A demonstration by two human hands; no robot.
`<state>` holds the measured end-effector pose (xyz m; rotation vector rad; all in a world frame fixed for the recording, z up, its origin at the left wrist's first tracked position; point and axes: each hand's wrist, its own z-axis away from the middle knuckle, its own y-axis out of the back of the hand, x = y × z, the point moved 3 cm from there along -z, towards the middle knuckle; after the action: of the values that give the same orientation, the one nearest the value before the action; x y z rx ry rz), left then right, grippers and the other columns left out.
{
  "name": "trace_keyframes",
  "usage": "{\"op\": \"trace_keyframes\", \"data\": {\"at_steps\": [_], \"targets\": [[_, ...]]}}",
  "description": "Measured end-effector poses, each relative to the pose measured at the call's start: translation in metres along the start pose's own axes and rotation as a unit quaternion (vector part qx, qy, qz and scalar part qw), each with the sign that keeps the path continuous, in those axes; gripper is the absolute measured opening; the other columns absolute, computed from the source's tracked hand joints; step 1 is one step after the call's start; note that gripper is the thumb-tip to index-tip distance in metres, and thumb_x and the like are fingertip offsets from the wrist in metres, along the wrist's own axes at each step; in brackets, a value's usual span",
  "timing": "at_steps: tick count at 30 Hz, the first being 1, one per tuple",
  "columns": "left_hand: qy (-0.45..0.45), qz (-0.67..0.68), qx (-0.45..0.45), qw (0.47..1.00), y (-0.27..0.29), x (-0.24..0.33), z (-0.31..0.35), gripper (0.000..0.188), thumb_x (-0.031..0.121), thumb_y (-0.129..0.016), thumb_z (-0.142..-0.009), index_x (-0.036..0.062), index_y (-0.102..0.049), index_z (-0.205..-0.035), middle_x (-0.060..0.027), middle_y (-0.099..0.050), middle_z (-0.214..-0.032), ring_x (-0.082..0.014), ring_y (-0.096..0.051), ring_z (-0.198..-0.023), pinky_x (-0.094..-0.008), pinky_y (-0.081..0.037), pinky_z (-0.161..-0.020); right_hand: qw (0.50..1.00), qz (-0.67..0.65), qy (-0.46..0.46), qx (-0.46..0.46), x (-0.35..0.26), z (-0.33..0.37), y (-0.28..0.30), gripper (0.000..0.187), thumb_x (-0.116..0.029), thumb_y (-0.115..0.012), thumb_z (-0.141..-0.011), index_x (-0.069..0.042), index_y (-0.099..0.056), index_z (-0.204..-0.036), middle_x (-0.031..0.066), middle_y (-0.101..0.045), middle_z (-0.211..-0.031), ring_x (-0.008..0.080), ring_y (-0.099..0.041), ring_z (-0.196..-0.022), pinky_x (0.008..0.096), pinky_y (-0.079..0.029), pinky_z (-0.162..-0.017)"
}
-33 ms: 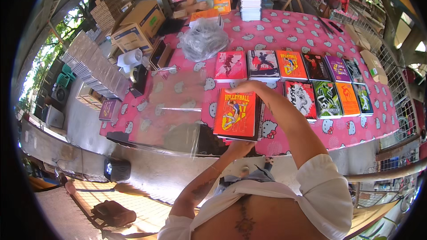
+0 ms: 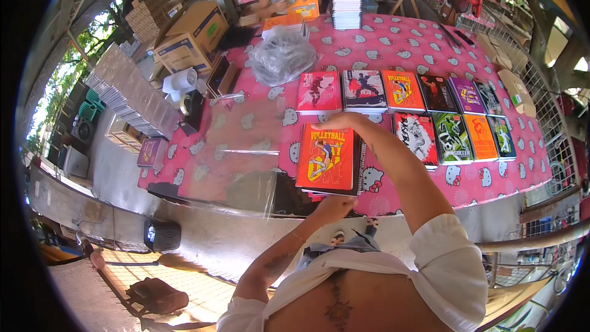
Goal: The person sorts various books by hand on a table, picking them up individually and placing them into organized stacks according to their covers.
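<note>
Stack (image 2: 324,163) of notebooks, orange cover uppermost, on the table (image 2: 393,52) close to its front edge. Long axis runs away from the body. Stack lies between the hands: right hand (image 2: 335,122) at the far edge, left hand (image 2: 336,208) just at the near edge; neither clearly nearer. Right fingers lie along the far edge, left fingers curled; cannot tell whether either set clamps. Left fingertips and lower covers hidden. Leftward: clear sheet (image 2: 236,132), its outline hard to trace.
</note>
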<state>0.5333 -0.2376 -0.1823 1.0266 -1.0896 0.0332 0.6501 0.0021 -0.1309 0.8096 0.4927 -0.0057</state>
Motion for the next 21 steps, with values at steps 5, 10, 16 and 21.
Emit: {"op": "trace_keyframes", "data": {"at_steps": [5,10,16,21], "targets": [[-0.054,0.296,-0.004,0.953,0.123,0.046,0.057,0.029,0.025,-0.058,-0.096,0.0027,-0.068,-0.11,-0.0101,-0.071,-0.105,-0.0185,-0.065,-0.102,-0.0363,-0.048,-0.095,0.818,-0.197,0.073,0.535,0.036,0.078,-0.016,0.08,-0.063,-0.055,-0.088,-0.002,-0.046,-0.139,0.0252,-0.045,-0.142,0.0366,-0.043,-0.134,0.0414,-0.035,-0.108],[0.115,0.402,0.311,0.853,0.142,-0.066,0.008,0.061,0.023,-0.062,-0.092,0.0058,-0.036,-0.145,-0.0119,-0.054,-0.131,-0.0212,-0.054,-0.118,-0.0368,-0.047,-0.096,0.696,-0.607,0.063,0.378,0.011,0.098,-0.096,0.084,-0.05,-0.064,-0.089,-0.001,-0.03,-0.148,0.0252,-0.035,-0.149,0.0341,-0.031,-0.142,0.0407,-0.025,-0.115],[0.109,0.563,0.209,0.792,0.105,-0.048,-0.043,0.074,0.009,-0.059,-0.083,0.0078,-0.026,-0.148,-0.0124,-0.05,-0.132,-0.0239,-0.054,-0.115,-0.0363,-0.048,-0.095,0.797,-0.487,0.042,0.354,0.056,0.052,-0.099,0.096,-0.051,-0.062,-0.09,-0.002,-0.009,-0.153,0.0242,-0.005,-0.159,0.0319,-0.002,-0.149,0.0395,-0.012,-0.119],[0.137,0.433,0.293,0.841,0.108,-0.067,-0.034,0.073,0.013,-0.062,-0.084,0.0026,-0.027,-0.147,-0.0144,-0.049,-0.134,-0.0267,-0.051,-0.12,-0.0357,-0.042,-0.102,0.771,-0.427,0.136,0.453,0.077,0.084,-0.086,0.095,-0.053,-0.06,-0.09,-0.005,-0.009,-0.154,0.0266,-0.006,-0.158,0.0397,-0.004,-0.148,0.0456,-0.013,-0.118]]}}
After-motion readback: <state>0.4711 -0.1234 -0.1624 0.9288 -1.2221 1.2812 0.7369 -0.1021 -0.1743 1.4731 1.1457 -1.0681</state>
